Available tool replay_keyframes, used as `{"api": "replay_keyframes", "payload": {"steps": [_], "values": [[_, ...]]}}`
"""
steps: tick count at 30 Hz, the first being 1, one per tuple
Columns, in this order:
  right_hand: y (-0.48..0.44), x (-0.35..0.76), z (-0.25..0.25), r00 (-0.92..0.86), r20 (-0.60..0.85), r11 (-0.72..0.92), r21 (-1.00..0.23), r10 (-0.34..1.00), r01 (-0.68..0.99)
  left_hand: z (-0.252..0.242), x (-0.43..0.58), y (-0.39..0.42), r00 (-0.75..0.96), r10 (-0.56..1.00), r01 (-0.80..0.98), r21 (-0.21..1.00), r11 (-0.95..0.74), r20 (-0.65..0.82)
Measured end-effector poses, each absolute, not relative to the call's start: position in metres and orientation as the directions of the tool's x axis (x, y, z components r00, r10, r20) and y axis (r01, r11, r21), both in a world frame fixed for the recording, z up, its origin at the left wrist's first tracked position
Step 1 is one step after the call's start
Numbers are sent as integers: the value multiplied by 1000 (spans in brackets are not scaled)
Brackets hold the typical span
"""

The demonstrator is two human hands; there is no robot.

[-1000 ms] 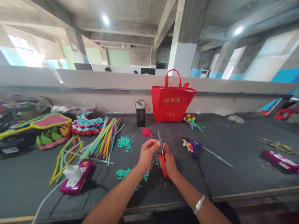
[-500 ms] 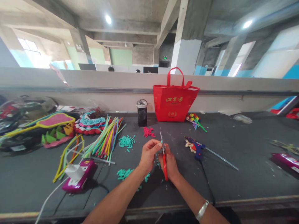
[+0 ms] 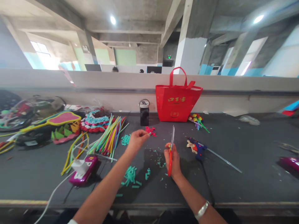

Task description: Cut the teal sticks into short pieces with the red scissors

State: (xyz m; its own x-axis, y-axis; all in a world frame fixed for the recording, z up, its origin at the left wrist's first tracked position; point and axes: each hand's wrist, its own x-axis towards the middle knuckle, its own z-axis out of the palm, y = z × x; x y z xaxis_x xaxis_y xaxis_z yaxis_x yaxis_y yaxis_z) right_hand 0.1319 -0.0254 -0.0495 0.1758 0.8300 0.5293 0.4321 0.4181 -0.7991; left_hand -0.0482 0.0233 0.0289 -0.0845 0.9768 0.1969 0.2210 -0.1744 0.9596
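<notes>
Clearly, the thumb and fingertips of the left hand (image 3: 137, 141) are pressed together, though whether a tiny piece sits between them is too small to make out; they hang on the near side of the red bag (image 3: 177, 104), left of it, just by some pinkish-red pieces (image 3: 151, 131). Straight in front of the bag, the right hand (image 3: 174, 160) has its fingers curled around scissors (image 3: 170, 163), which hide part of the palm, and how the fingers sit in the loops cannot be told. The scissors have glossy red handles and slim silvery blades pointing up toward the bag; the gap between the blades is hard to judge. Nearer than the bag and left of it lie short, fuzzy teal pieces (image 3: 130, 175), partly covered by the left forearm, while a farther teal heap (image 3: 125, 139) is partly masked by the left hand. Right of the bag and nearer, a dark blue glue gun (image 3: 198, 148) holds a long clear stick (image 3: 224, 160). Left of the bag stand a dark bottle (image 3: 144, 115) and, farther off, a fan of coloured stems (image 3: 112, 133). Far right of the bag, a purple object (image 3: 291, 164) is cut off by the edge.
</notes>
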Motion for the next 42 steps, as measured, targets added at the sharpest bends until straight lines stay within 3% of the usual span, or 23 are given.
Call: {"api": "replay_keyframes", "payload": {"steps": [8,13,18,24,31,35,38,42], "values": [[-25,131,-53,157,514,421,-814,843,401,20,-131,55,-195,975,738,670,77,103],[-25,132,-52,151,514,420,-810,845,408,7,-133,57,-153,987,861,496,108,50],[-27,133,-49,155,490,388,-816,858,429,11,-134,54,-110,988,927,370,63,108],[-30,133,-45,175,446,336,-834,878,438,30,-123,33,94,982,959,251,-134,164],[-28,132,-47,186,440,326,-836,878,441,39,-90,-34,476,879,867,159,-472,16],[-28,131,-48,190,440,323,-835,878,445,35,-73,-62,646,761,763,42,-645,-61],[-28,132,-47,177,440,326,-833,881,448,26,-61,-71,623,776,781,29,-624,-99],[-28,132,-46,166,444,332,-827,880,453,10,-51,-73,511,854,846,232,-480,-99]]}}
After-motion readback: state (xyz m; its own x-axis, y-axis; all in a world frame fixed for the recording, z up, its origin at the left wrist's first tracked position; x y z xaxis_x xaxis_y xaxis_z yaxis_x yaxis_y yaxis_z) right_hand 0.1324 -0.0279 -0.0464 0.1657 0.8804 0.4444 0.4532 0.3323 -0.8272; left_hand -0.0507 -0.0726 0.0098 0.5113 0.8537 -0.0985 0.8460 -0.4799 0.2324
